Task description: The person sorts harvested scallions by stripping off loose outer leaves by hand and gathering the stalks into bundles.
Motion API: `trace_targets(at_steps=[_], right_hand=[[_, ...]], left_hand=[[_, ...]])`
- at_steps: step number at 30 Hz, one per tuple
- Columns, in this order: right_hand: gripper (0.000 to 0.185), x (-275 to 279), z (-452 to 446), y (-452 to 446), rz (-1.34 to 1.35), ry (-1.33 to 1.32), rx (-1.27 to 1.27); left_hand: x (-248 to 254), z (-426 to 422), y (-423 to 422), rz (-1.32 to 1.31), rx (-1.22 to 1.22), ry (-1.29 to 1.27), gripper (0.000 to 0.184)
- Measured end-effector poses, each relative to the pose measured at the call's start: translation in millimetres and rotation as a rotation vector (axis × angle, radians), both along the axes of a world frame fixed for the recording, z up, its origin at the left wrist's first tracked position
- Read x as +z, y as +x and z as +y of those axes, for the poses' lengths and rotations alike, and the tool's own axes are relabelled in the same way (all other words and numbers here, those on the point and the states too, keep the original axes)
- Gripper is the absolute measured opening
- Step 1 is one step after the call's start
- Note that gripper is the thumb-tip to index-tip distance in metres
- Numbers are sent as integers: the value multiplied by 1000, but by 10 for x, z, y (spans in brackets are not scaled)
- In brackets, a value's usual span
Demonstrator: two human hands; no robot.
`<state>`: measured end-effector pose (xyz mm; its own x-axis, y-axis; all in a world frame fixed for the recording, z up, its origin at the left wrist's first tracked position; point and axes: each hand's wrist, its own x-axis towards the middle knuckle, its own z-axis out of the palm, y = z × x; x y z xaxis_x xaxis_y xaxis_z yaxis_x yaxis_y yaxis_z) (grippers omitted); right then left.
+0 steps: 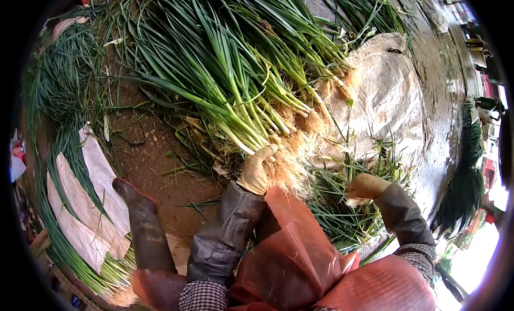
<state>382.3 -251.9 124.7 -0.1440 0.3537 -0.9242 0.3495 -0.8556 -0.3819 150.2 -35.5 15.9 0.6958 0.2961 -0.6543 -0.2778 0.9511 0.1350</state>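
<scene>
My left hand (254,173), in a pale glove, is closed around the root end of several long green onions (239,115). Their white stems point toward me and the leaves spread away to the upper left. Shaggy tan roots (286,164) hang beside the fingers. My right hand (366,188), also gloved, is curled into a fist just above loose green leaves (342,217). Whether it holds anything is hidden by the fingers. More green onions (300,51) lie in a heap beyond both hands, roots toward the right.
A dirty pale plastic sheet (388,97) lies at the right, with wet pavement (444,70) past it. On the left, a tied bundle of green onions (110,271) has pale strips (99,174) over it. My boot (147,225) rests on bare soil (144,156).
</scene>
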Motion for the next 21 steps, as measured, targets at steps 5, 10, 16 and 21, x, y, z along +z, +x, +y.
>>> trace_targets(at_steps=[5,10,16,21], right_hand=[[42,-56,431,-272,-189,198,-260],[28,-278,1105,-884,-175,561,-21],[18,-387,457,-122,-405,422,695],[63,-478,1799,-349,-609,967,114]], left_hand=[[-79,-63,-39,-25,-3,85,22],[76,-39,14,-30,140,33,19],[76,75,-148,-54,198,-35,15],[106,23,-211,-132,105,-19,18]])
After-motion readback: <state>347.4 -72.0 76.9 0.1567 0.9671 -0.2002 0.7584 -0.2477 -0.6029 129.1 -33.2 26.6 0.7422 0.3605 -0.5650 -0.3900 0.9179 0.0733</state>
